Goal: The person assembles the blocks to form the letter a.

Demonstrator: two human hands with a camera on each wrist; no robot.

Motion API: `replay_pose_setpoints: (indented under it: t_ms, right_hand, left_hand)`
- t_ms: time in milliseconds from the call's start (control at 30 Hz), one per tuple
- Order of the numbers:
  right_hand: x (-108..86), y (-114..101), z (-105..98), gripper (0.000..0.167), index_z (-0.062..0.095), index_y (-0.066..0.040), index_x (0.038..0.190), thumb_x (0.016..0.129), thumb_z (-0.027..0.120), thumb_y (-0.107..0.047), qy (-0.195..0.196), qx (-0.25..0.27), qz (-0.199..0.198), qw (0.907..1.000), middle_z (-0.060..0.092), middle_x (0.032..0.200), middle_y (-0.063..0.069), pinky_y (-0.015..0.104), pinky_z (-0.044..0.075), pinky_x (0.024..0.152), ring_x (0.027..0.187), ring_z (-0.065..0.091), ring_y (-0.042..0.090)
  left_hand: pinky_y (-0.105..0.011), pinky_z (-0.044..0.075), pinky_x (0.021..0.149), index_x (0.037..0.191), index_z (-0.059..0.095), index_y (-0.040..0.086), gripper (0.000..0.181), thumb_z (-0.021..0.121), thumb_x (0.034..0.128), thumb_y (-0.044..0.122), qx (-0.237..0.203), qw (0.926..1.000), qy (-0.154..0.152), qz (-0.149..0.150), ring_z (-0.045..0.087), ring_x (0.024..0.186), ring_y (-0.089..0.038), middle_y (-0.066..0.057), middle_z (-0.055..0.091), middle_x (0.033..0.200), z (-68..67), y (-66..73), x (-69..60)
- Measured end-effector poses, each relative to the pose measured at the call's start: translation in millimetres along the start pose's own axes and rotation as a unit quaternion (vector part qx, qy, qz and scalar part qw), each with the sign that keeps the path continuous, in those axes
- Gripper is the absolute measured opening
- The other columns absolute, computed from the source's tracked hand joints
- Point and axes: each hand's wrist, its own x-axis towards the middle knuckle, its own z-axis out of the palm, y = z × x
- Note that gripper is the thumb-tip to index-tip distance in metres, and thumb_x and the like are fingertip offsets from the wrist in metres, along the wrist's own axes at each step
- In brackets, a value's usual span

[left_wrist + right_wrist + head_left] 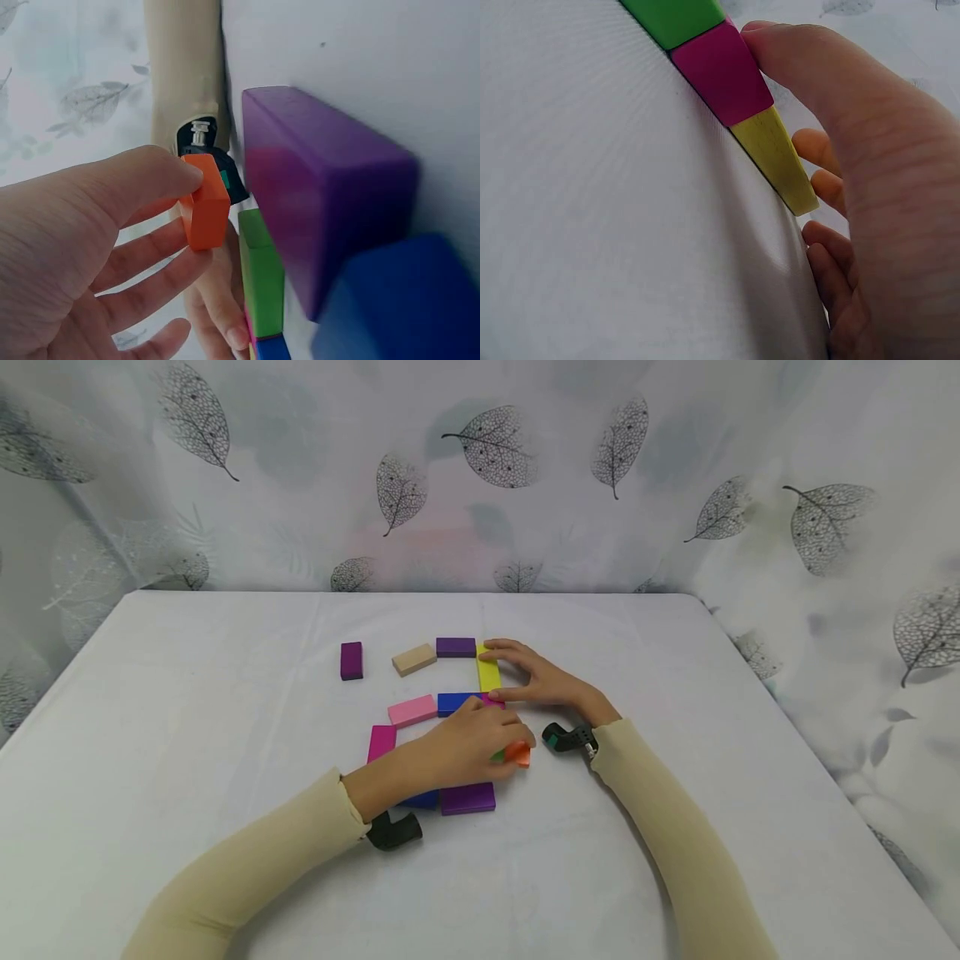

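Observation:
My left hand (476, 739) pinches an orange block (204, 214) between thumb and fingers, beside a green block (262, 274) that it mostly hides in the head view. Farther back, my right hand (555, 683) lies with spread, relaxed fingers along the right side of the row. Its thumb touches a magenta block (721, 75), while its fingertips rest at a yellow block (489, 673). The magenta block sits between the green and yellow ones. A blue block (456, 703) adjoins the magenta one on the left. A purple block (456, 647) meets the yellow block's far end.
Leftward are a pink block (412, 711), another magenta block (382, 742), a tan block (414, 659) and a separate dark purple block (351, 661). Nearer lie a wide purple block (468, 799) and a blue block (423, 800), partly behind the left wrist. A white cloth covers the table (225, 718).

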Motion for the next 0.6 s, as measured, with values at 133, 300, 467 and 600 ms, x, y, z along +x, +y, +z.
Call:
replay_pose_setpoints:
  t_ms: [133, 300, 467, 600]
  right_hand:
    - [0.6, -0.1, 0.2, 0.062, 0.045, -0.012, 0.145, 0.089, 0.071, -0.020, -0.001, 0.001, 0.009, 1.0000, 0.025, 0.159, 0.008, 0.058, 0.011, 0.116, 0.148, 0.015, 0.028]
    - [1.5, -1.3, 0.4, 0.063, 0.045, -0.014, 0.146, 0.089, 0.071, -0.023, -0.003, -0.004, 0.023, 0.9997, 0.023, 0.159, 0.005, 0.057, 0.011, 0.117, 0.149, 0.014, 0.026]
    - [1.1, -2.7, -0.1, 0.063, 0.045, -0.014, 0.146, 0.089, 0.070, -0.024, -0.004, -0.006, 0.029, 0.9996, 0.023, 0.160, 0.005, 0.057, 0.011, 0.116, 0.149, 0.014, 0.026]
    - [0.9, -2.9, 0.3, 0.062, 0.045, -0.014, 0.145, 0.089, 0.070, -0.025, -0.004, -0.007, 0.032, 0.9995, 0.023, 0.160, 0.005, 0.057, 0.012, 0.116, 0.149, 0.013, 0.026]
  left_hand:
    - [-0.039, 0.042, 0.088, 0.115, 0.067, 0.016, 0.026, 0.069, 0.0899, 0.024, -0.006, 1.0000, 0.000, 0.000, 0.060, 0.110, -0.019, -0.001, 0.067, 0.112, 1.5, -1.1, -6.4]
    - [-0.040, 0.041, 0.090, 0.116, 0.067, 0.016, 0.028, 0.068, 0.0901, 0.025, -0.024, 0.9996, -0.015, 0.003, 0.057, 0.115, -0.021, -0.001, 0.067, 0.115, 3.0, -3.8, -11.7]
    - [-0.041, 0.041, 0.092, 0.116, 0.068, 0.017, 0.027, 0.069, 0.0901, 0.025, -0.035, 0.9989, -0.029, 0.009, 0.056, 0.116, -0.020, 0.001, 0.068, 0.114, 3.9, -4.9, -13.7]
    - [-0.043, 0.040, 0.095, 0.117, 0.067, 0.017, 0.028, 0.069, 0.0905, 0.025, -0.054, 0.9973, -0.046, 0.017, 0.057, 0.114, -0.019, 0.002, 0.068, 0.114, 5.7, -6.0, -14.5]
